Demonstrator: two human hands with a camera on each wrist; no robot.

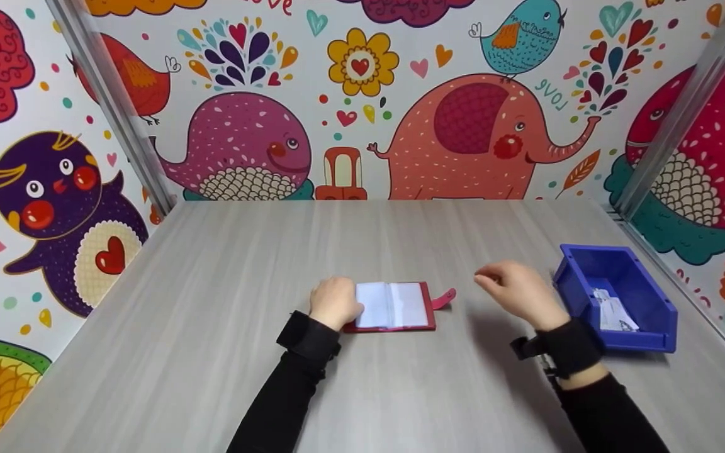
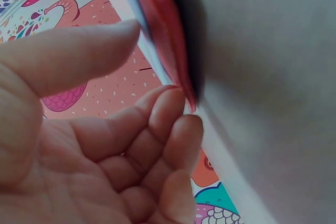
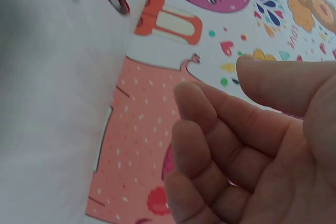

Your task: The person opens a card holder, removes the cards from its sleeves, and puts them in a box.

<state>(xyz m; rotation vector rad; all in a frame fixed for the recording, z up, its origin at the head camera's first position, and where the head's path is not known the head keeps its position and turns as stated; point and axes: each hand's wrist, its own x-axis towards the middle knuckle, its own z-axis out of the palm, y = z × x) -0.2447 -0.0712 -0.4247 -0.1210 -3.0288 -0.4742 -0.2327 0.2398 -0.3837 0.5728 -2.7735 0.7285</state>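
A small red card holder (image 1: 392, 307) lies spread open on the table, its clear sleeves showing pale inside. A pink-red strap with a snap (image 1: 445, 298) sticks out from its right side. My left hand (image 1: 333, 303) grips the holder's left edge. In the left wrist view, the thumb (image 2: 113, 45) lies at the inner side and the curled fingertips (image 2: 167, 109) meet the red cover's edge. Off to the right, my right hand (image 1: 517, 292) hovers over the table between the strap and the blue bin, fingers loosely bent and holding nothing, as the right wrist view also shows.
A blue plastic bin (image 1: 646, 333) stands at the table's right side, with several white printed cards (image 1: 614, 313) inside. Behind the grey wood-grain table (image 1: 224, 251) rises a wall panel with cartoon animals, and metal posts (image 1: 111, 107) frame the corners.
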